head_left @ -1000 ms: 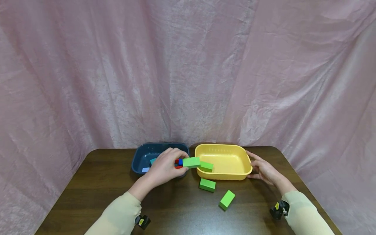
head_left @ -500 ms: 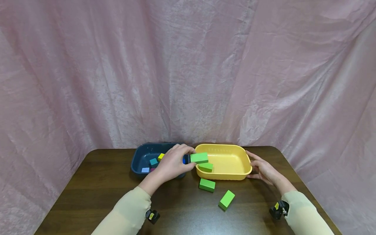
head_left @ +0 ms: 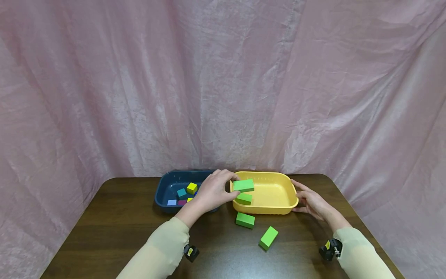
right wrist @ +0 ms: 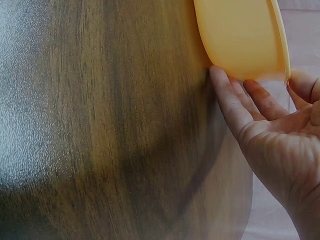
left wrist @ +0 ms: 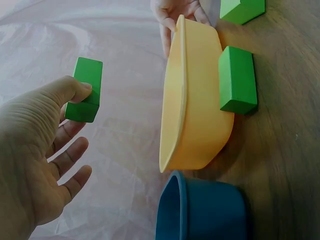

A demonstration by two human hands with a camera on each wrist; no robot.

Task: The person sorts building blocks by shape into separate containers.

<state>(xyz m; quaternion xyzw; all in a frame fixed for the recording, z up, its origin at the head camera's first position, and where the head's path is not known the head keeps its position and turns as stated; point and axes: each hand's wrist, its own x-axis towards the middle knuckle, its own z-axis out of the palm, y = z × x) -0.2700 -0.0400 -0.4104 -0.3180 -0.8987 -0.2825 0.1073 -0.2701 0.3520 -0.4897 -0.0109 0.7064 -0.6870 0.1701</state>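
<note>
My left hand [head_left: 216, 190] pinches a green block [head_left: 243, 185] between thumb and fingers, above the left end of the yellow tray [head_left: 275, 209]. In the left wrist view the thumb presses the face of this green block [left wrist: 85, 90]. Another green block [head_left: 244, 198] lies inside the tray. Two more green blocks, one [head_left: 245, 220] close to the tray and one [head_left: 268, 238] nearer the front, lie on the table. At the tray's right end my right hand [head_left: 313, 203] holds the rim and wall; in the right wrist view the fingers touch the tray's outer wall [right wrist: 240, 40].
A dark blue tray [head_left: 161, 193] stands left of the yellow one, partly hidden by the left hand. It contains several small blocks, among them a yellow block [head_left: 192, 188] and a teal block [head_left: 182, 193]. Behind the wooden table [head_left: 122, 228] hangs a pink curtain [head_left: 223, 85].
My left hand has carried the green block rightward from over the blue tray to over the yellow tray's left end. More blocks in the blue tray have come into view. The right hand stays put.
</note>
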